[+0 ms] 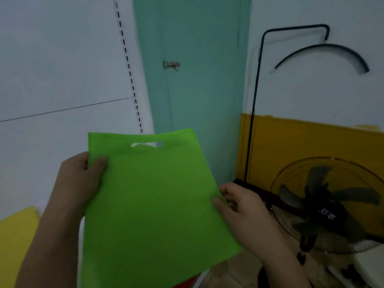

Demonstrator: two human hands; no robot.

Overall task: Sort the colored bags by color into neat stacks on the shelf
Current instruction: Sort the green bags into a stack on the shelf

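Note:
A flat bright green bag (149, 204) with a cut-out handle near its top edge is held up in front of me. My left hand (80, 179) pinches its upper left edge, thumb on the front face. My right hand (239, 206) grips its right edge lower down, thumb on the front. A yellow bag (15, 235) lies flat at the lower left. A sliver of something red (185, 282) shows under the green bag's bottom edge.
A white shelf back panel (62, 80) with a slotted upright (128, 69) fills the left. A teal door (197, 80) with a latch stands behind. A standing fan (326, 206) and a black cable (255, 100) are on the right.

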